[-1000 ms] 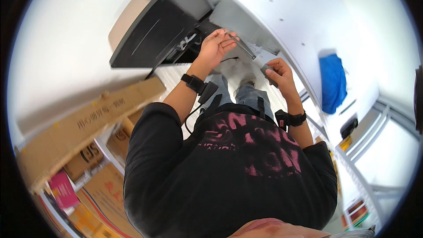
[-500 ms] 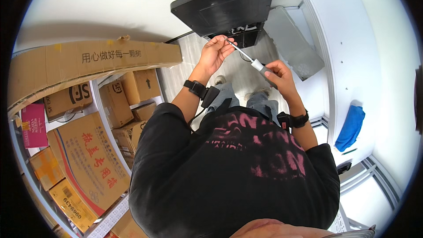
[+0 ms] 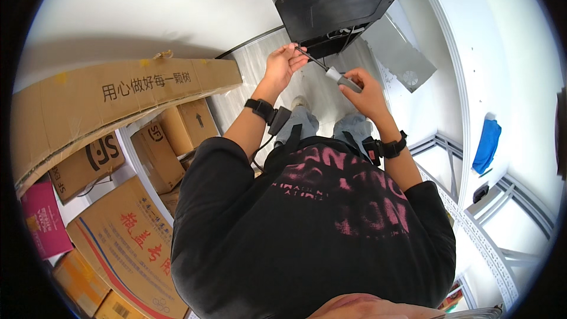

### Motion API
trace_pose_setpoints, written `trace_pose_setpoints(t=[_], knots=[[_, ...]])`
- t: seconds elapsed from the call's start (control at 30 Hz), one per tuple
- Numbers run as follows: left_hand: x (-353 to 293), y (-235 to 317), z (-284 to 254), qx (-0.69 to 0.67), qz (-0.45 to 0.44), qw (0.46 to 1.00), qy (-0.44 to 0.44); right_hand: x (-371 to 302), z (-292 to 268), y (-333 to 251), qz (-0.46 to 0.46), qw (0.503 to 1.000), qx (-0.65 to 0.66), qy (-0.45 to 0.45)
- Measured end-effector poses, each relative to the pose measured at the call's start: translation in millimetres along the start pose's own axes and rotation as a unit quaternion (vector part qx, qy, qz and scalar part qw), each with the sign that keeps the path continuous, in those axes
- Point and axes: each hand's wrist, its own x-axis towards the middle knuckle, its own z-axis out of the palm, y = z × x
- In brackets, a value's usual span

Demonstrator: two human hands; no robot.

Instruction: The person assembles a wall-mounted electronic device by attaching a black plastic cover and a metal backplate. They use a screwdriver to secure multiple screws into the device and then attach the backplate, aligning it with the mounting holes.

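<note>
A screwdriver (image 3: 333,73) with a grey handle and a thin dark shaft slants between my hands in front of my body. My right hand (image 3: 367,93) is closed round its handle. The shaft points up and left to the fingertips of my left hand (image 3: 283,66), where the thumb and index finger pinch at the tip. Whatever sits between those fingertips is too small to make out. Just beyond the hands stands a large black machine housing (image 3: 336,9), with a dark opening and pale cables (image 3: 348,30) at its lower part.
A long cardboard box (image 3: 147,85) lies on the left, above shelves with several cartons (image 3: 121,230) and a pink box (image 3: 44,218). At the right are a grey panel (image 3: 404,53), a blue cloth (image 3: 487,145) and metal shelf frames (image 3: 514,207). My shoes (image 3: 300,104) are on the wooden-look floor.
The view has shifted, so the black housing appears further right. My right hand and the screwdriver handle have come closer to my left hand, which still pinches at the tip.
</note>
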Motion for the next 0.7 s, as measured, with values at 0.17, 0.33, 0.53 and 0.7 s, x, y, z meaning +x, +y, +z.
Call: trace_pose_setpoints(t=[0.17, 0.33, 0.53, 0.7], knots=[[24.4, 8.1, -19.7, -0.036, -0.051, 0.998, -0.017, 2.5, 40.2, 8.2, 0.033, 0.999, 0.016, 0.030], [43.8, 7.1, -24.8, -0.084, -0.083, 0.993, -0.028, 6.5, 68.6, 23.7, 0.066, 0.992, 0.107, 0.025], [52.4, 1.4, -21.1, -0.088, -0.076, 0.993, -0.013, 7.8, 83.2, 24.5, 0.075, 0.983, 0.164, 0.042], [55.0, 7.7, -17.7, -0.082, -0.072, 0.994, -0.012, 11.7, 91.9, 22.2, 0.095, 0.973, 0.202, 0.059]])
